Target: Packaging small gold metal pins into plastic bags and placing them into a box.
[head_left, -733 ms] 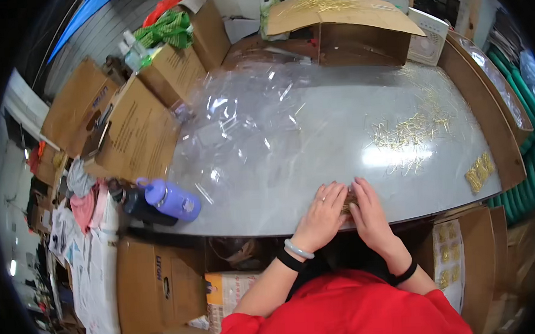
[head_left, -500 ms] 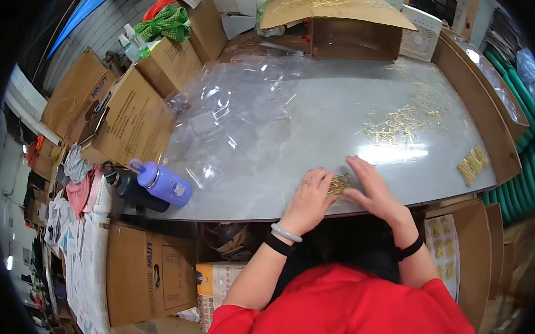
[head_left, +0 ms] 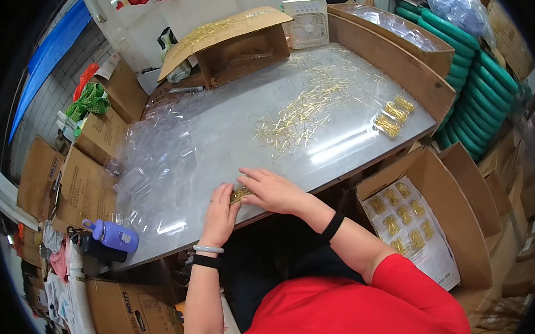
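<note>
A small bundle of gold wire hooks [head_left: 239, 195] rests at the near edge of the grey tabletop [head_left: 217, 139], between my two hands. My left hand [head_left: 220, 216] closes against its left side, fingers pointing away from me. My right hand [head_left: 273, 192] presses on it from the right, with its thumb and fingers around the bundle. The hands cover part of it, and whether a clear bag wraps it cannot be made out. Beyond my right hand lies a loose heap of gold hooks [head_left: 301, 117]. Several packed bundles of hooks [head_left: 387, 125] sit by the table's right edge.
Clear plastic bags [head_left: 157, 136] spread over the table's left side. A purple bottle [head_left: 115, 235] and a dark bottle stand at the left corner. At the back are an opened cardboard box [head_left: 244, 59] and a white fan [head_left: 306, 24]. An open carton [head_left: 448, 218] beside me holds more hook bundles.
My view has swung to the right, bringing the side carton into fuller sight. My right hand has closed in on the bundle from slightly apart.
</note>
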Available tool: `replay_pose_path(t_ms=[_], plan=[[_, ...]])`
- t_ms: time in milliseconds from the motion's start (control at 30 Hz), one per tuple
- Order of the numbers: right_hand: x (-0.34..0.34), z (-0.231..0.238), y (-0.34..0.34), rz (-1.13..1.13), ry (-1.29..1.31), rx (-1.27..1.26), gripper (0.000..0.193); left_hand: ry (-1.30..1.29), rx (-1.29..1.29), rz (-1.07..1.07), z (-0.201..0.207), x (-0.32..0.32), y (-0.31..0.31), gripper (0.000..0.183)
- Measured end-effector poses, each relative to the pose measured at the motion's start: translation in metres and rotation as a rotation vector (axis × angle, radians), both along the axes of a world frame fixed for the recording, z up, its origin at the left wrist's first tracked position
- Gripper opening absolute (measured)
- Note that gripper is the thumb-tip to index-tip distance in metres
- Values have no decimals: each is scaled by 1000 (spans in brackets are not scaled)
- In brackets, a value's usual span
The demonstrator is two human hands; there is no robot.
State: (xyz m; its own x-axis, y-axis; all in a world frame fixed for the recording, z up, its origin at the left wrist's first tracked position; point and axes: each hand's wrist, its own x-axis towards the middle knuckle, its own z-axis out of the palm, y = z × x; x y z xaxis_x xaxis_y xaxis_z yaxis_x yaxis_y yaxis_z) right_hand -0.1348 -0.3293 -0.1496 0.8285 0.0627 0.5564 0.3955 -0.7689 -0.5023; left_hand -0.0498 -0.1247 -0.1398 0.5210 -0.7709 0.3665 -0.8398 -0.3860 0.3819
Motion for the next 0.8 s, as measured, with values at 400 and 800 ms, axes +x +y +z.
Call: replay_pose_path(t_ms=[400,800], plan=[[14,8,66,-64,36,155,55,170,-45,30,-3,-1,-2,46],[31,-13,15,88,10,435,36,93,-91,25,3,2,-1,52]])
